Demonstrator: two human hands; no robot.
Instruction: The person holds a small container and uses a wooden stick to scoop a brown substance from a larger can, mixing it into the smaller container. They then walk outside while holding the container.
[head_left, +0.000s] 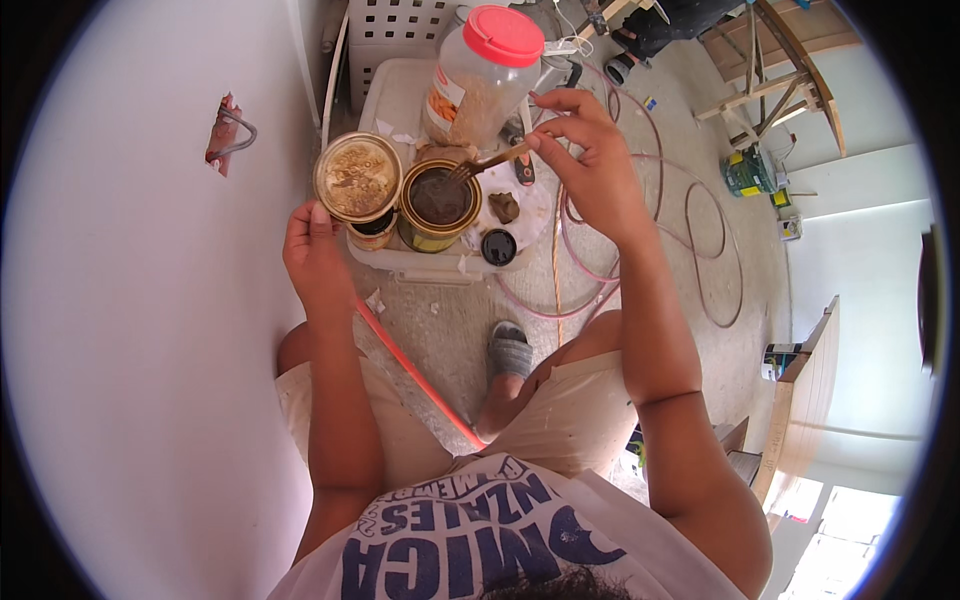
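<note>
My left hand (319, 251) grips the edge of a round, stained metal can lid (358, 178), tilted above a small jar (373, 231) with dark contents. To its right stands an open metal can (439, 199) of dark brown liquid. In my right hand (592, 154), thumb and fingers pinch the handle of a brown-stained fork (491, 161). The fork's tines are over the can's mouth; whether they touch the liquid I cannot tell. A round black cap (498, 247) and a crumpled brown scrap (503, 208) lie right of the can.
Everything rests on a whitish plastic bin (390, 82), with a red-lidded plastic jar (484, 82) behind the can. A white wall (150, 300) is close on my left. Hoses (660, 225) loop over the floor. Another person's foot (619, 69) and a wooden frame (787, 97) are farther off.
</note>
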